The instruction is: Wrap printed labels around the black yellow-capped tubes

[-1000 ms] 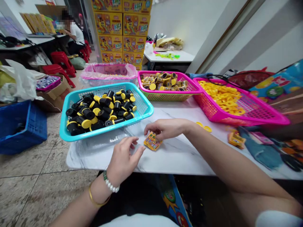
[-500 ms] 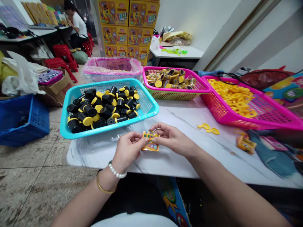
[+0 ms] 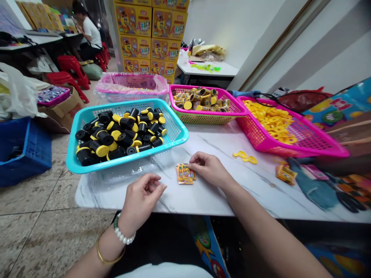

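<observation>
Pile of small printed yellow pieces (image 3: 185, 174) lies loosely overlapped on the white counter (image 3: 203, 202), just below the middle of the frame, perhaps so that both hands can reach it easily. The right hand (image 3: 207, 169) has its fingers bent and its thumb at the pile's upper right corner; whether it pinches a piece, I cannot tell. The left hand (image 3: 142, 195), half open and holding nothing, stays apart at lower left. Farther, the turquoise basket (image 3: 171, 131) gathers black-and-yellow cylinders (image 3: 126, 123), probably for keeping them near.
</observation>
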{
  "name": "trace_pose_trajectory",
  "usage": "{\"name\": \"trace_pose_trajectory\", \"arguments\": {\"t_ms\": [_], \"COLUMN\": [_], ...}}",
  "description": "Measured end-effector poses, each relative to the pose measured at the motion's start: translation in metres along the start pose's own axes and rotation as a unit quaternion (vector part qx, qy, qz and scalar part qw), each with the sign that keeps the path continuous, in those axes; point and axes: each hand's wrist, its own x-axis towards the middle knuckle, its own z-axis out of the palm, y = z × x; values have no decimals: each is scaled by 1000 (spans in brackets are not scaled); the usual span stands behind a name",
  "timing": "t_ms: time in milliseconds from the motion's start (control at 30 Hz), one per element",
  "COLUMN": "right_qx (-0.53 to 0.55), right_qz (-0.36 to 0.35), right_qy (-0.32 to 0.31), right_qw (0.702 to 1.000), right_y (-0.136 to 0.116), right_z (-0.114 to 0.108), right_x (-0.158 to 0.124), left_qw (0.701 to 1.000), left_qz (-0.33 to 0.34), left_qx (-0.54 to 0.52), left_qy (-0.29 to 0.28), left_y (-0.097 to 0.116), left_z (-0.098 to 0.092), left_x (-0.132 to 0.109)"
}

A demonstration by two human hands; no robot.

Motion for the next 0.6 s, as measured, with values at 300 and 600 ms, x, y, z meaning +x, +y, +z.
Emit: {"name": "trace_pose_trajectory", "arguments": {"t_ms": [300, 600], "right_qx": [76, 207], "right_qz": [-43, 0], "right_qy": [4, -91], "right_qw": [996, 974], "right_y": [-36, -65], "right_z": [11, 81], "right_x": [-40, -72], "left_qw": [998, 983], "left_qz": [-22, -37], "left_qx": [-65, -177], "left_qy": [-1, 41], "left_y": [7, 18], "left_z": [0, -5], "left_x": [1, -10]}}
